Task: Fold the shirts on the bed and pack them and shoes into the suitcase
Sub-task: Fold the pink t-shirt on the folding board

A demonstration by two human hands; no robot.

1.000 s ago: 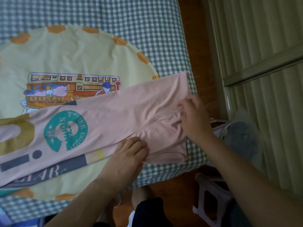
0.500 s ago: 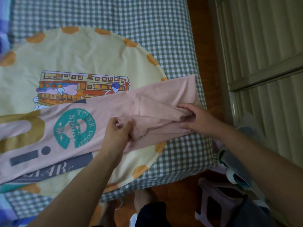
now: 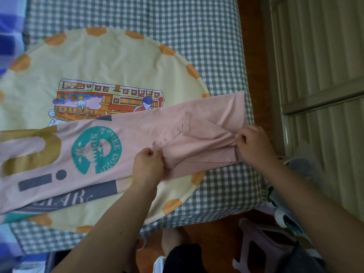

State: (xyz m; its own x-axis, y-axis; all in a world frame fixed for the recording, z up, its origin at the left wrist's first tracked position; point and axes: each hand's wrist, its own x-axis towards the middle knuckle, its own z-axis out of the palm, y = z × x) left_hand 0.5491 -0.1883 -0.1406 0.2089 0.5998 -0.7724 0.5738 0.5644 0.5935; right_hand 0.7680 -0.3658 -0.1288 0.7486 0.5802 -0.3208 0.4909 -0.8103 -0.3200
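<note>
A pink shirt (image 3: 126, 138) with a teal round logo and gold print lies stretched across the bed from left to right. Its sleeve is folded inward over the body near the right end. My left hand (image 3: 148, 166) pinches the sleeve's hem at the middle of the shirt. My right hand (image 3: 254, 144) grips the bunched fabric at the shirt's right end, near the bed's edge. No suitcase is in view.
A round yellow mat (image 3: 110, 62) with orange spots and a cartoon print lies on the green checked bed (image 3: 197, 26) under the shirt. A pink plastic stool (image 3: 262, 243) and shoes (image 3: 285, 219) stand on the wooden floor at lower right. Slatted doors (image 3: 319, 56) line the right.
The sleeve that lay out toward me has been folded up over the shirt's body. My left hand went from pressing flat to pinching the hem; my right hand closed on the fabric.
</note>
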